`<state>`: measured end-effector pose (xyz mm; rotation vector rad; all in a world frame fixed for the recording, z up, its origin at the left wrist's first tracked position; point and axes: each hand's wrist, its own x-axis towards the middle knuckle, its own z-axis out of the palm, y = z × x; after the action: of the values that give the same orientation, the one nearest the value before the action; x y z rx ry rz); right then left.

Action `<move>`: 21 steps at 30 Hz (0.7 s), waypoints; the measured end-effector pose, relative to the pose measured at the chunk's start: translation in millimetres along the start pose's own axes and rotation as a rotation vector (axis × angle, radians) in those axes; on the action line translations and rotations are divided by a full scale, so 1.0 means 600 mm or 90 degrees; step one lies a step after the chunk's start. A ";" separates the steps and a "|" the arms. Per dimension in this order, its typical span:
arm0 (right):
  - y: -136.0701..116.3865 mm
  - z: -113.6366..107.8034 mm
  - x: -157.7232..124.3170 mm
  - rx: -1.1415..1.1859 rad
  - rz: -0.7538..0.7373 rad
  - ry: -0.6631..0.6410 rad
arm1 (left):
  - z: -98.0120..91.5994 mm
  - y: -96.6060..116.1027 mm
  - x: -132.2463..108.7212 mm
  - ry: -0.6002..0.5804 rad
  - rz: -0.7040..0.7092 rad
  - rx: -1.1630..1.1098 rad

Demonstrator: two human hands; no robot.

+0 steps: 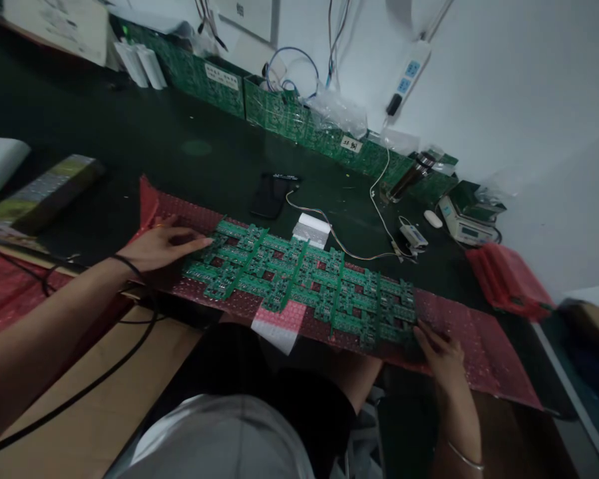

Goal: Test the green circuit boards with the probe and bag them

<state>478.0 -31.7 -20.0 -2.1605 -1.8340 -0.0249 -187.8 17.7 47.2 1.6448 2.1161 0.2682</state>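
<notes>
Both hands on the board row

We've got a row of green circuit boards (304, 279) lying on a red bubble-wrap sheet (459, 332) at the counter (180, 153) edge. Left hand (162, 247) flat, fingers out, touching the row's left end; right hand (442, 356) pinches the right-end board's corner.

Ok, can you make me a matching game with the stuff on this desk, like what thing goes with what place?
Things:
1. left hand
2. right hand
3. phone
4. scale

Places:
A. dark, lying flat behind the boards
B. at the boards' left end
C. far right, by the wall
D. at the boards' right end

Pairs: 1-B, 2-D, 3-A, 4-C. The green boards lie on a red sheet.
</notes>
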 end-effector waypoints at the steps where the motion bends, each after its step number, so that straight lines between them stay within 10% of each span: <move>1: -0.005 -0.005 -0.001 0.012 -0.006 -0.007 | -0.001 0.001 -0.002 -0.005 -0.004 -0.004; 7: -0.136 -0.046 -0.025 0.079 -0.143 0.135 | 0.033 0.046 -0.050 0.173 0.219 0.069; 10: -0.254 -0.046 -0.044 0.169 -0.396 0.022 | 0.076 0.092 -0.081 0.137 0.504 0.113; 13: -0.343 -0.018 -0.055 0.124 -0.550 -0.064 | 0.116 0.120 -0.091 0.078 0.604 0.151; 21: -0.376 0.046 -0.082 0.094 -0.619 0.088 | 0.156 0.098 -0.083 0.176 0.673 0.184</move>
<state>246.3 -41.6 -7.3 -0.9717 -2.4911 -0.2310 -84.2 -24.8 0.4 2.9211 1.2628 0.5375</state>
